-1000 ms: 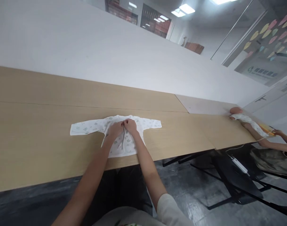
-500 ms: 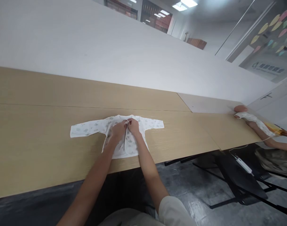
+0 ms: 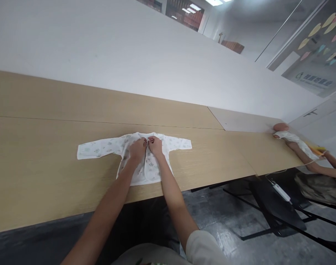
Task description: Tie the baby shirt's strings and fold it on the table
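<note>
A small white baby shirt (image 3: 154,170) with a scattered print lies flat on the table, its sleeves stretched out to both sides. Its front opening runs down the middle. My left hand (image 3: 138,149) is closed on the left front edge near the neckline. Right beside it, my right hand (image 3: 156,145) pinches the other front edge, fingertips almost meeting those of the left. The bit of cloth or fastener between the fingertips is too small to make out.
The wooden table (image 3: 46,176) runs along a white wall (image 3: 115,55). Far right, another person's arm (image 3: 319,168) reaches to a doll (image 3: 293,139) in white clothing. A black folding chair (image 3: 278,206) bearing a white power strip (image 3: 282,193) stands below the table edge.
My fingertips have shifted slightly at the neckline, with a small gap now between the hands. The shirt lies nearly as before. The view has tilted a little.
</note>
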### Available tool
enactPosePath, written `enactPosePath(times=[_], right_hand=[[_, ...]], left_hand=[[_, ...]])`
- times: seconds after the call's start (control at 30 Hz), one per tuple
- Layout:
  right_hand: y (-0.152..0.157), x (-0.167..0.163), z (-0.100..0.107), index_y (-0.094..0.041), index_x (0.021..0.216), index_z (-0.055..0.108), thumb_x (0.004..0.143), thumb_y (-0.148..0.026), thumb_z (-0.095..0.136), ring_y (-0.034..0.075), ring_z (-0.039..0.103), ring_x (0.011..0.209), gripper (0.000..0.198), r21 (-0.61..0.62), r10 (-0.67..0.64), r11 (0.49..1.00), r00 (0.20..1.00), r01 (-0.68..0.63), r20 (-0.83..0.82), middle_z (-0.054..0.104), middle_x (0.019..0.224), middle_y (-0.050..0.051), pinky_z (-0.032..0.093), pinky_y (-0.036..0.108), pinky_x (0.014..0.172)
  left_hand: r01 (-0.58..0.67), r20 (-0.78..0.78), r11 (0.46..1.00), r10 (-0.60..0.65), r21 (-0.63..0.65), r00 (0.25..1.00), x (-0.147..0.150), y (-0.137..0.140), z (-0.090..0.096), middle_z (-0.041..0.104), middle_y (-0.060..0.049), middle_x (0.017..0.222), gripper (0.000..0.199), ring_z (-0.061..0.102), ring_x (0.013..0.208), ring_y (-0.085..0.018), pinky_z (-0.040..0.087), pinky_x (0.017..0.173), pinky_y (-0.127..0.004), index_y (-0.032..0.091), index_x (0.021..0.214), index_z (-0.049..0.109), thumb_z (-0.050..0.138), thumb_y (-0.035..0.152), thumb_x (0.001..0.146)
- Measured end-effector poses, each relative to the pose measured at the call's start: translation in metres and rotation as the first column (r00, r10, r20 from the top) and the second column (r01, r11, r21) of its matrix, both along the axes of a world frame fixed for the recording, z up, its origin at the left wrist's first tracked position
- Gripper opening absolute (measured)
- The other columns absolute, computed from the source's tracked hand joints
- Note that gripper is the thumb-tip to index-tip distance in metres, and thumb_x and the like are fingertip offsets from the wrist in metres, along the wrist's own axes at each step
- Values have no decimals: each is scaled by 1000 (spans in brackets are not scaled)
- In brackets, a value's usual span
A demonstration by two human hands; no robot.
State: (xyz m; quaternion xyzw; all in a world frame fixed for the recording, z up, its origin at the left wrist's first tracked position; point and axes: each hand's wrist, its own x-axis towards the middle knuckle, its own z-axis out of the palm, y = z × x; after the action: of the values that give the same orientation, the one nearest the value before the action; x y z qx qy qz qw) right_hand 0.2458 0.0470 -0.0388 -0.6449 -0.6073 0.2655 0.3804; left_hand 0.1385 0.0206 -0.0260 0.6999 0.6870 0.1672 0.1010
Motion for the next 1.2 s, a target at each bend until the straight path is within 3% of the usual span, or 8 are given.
enactPosePath(times=[0.4,0.67,1.0,1.2], right_hand=[[-7,2,9,-19,96,72,82,-8,53,14,68,78,26,5,19,1000,1000,-19,-20,73,82,0,52,24,81],[-6,3,11,-20,96,72,84,-10,49,13,67,77,27,9,22,1000,999,-23,32,74,82,-1,52,24,83],[-10,1,9,-21,97,68,78,-1,47,12,70,84,34,5,44,999,995,-43,-91,76,88,-1,54,23,85],[-9,3,7,-19,92,68,77,0,45,13,71,87,34,62,86,995,995,-82,-56,76,89,0,53,23,85]], left_hand=[[-9,236,998,-4,55,972,-5,9,-10,72,-10,110,31,64,98,-23,44,79,-30,18,107,69,42,27,95],[-12,230,998,-1,54,973,-6,10,-10,72,-9,110,33,65,99,-24,45,78,-30,18,109,70,42,28,94],[-2,271,1000,-6,31,963,-6,3,-4,72,-8,112,37,65,101,-22,46,81,-28,21,113,68,46,42,93],[-39,294,998,24,45,955,-6,4,-6,73,-8,111,38,66,101,-23,47,83,-29,21,112,70,50,46,91]])
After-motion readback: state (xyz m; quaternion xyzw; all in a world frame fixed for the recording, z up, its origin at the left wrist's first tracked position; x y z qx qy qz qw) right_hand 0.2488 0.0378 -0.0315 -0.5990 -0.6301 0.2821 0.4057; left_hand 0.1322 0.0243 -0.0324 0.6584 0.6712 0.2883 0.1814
